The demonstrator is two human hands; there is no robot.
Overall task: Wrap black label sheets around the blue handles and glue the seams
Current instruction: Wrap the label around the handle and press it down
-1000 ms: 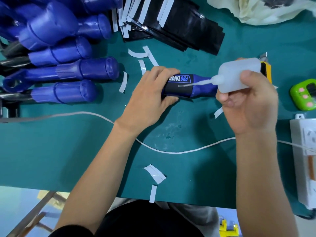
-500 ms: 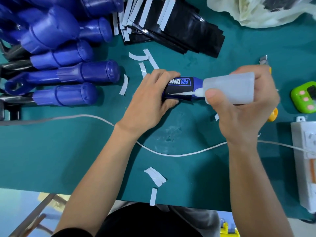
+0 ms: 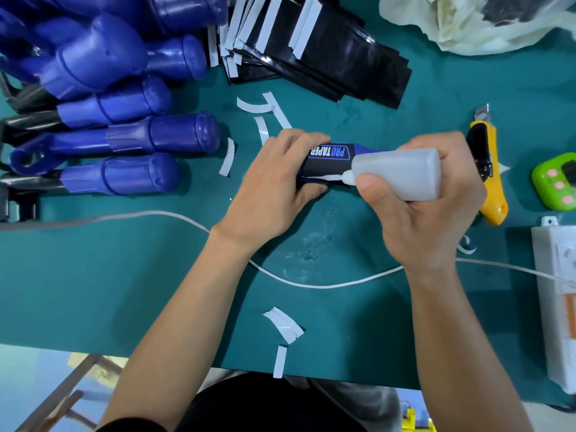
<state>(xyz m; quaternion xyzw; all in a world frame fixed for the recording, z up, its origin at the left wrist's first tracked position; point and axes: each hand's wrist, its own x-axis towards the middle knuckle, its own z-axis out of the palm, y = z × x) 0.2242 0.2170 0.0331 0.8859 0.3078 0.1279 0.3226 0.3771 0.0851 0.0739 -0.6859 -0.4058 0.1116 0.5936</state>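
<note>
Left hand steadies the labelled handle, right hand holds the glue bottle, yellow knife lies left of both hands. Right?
Wrong on the knife: the head view shows the yellow knife right of both hands. Left hand steadies the labelled handle, right hand holds the glue bottle.

blue handles (image 3: 156,135) upper left: moulded plastic, smooth, soft sheen; black label sheets (image 3: 343,67) top centre: glossy film, white paper backing strips; wrapped handle (image 3: 358,149) centre: same blue plastic, its label (image 3: 321,166) black, printed, duller than the loose sheets; glue bottle (image 3: 402,174): translucent frosted plastic, smooth; table mat (image 3: 93,275): teal, matt, pale scuffed patch mid-frame; loose strips (image 3: 285,325): white paper; utility knife (image 3: 492,194) right: glossy yellow plastic, bare metal blade tip; green gadget (image 3: 558,182): shiny plastic; bag (image 3: 467,23) upper right: thin crinkled plastic film.
</note>
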